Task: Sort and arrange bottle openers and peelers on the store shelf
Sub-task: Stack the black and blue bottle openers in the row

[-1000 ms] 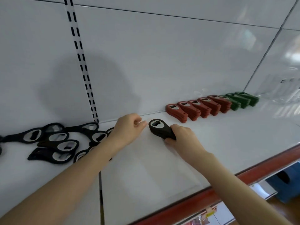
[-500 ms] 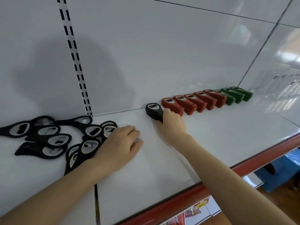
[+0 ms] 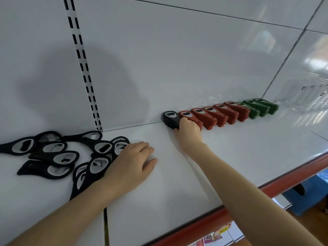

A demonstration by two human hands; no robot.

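one head view looks down, close over the white shelf (image 3: 230,150).

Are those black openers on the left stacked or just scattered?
Scattered: the black openers lie loose, overlapping at different angles.

The shelf (image 3: 168,183) is lit brightly and evenly, the light falling from behind and above the camera. A broad, soft shadow is cast on the back panel (image 3: 159,59) left of centre; only thin shadows are seen under the left hand (image 3: 131,164) and beside the right hand (image 3: 189,127) gripping the black opener (image 3: 169,118). Glare is spread over the glossy panel and shelf end at right. Straight lines are bowed toward the edges, and fine detail is slightly smeared.
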